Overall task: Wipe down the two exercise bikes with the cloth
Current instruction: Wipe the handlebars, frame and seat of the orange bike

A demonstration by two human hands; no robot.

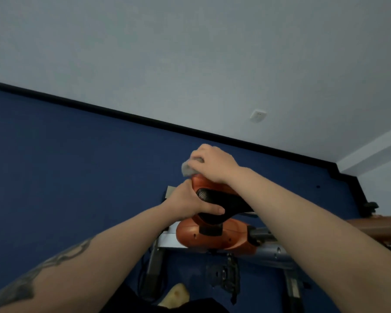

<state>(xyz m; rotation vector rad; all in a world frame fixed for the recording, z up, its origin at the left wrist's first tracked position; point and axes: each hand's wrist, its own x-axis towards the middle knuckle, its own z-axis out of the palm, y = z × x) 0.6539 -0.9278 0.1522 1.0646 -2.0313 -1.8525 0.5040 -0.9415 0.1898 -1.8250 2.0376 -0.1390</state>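
While seen from the head camera: right hand (210, 162) clenched around grey cloth (188, 169), pressing it on the orange far end of the exercise bike (215, 236) saddle (221, 199); left hand (190, 203) grasping the saddle's black side; blue floor (66, 166) beneath.

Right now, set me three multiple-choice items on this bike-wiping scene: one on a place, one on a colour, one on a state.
1. Where is the cloth?
A. on the floor
B. under the right hand at the saddle tip
C. over the left forearm

2. What colour is the floor?
A. dark blue
B. green
C. red

3. What is the left hand doing?
A. hanging free
B. pointing at the socket
C. holding the saddle's side

Answers: B, the grey cloth shows beneath the right fingers; A, blue floor meets a black skirting; C, the thumb lies across the black saddle.
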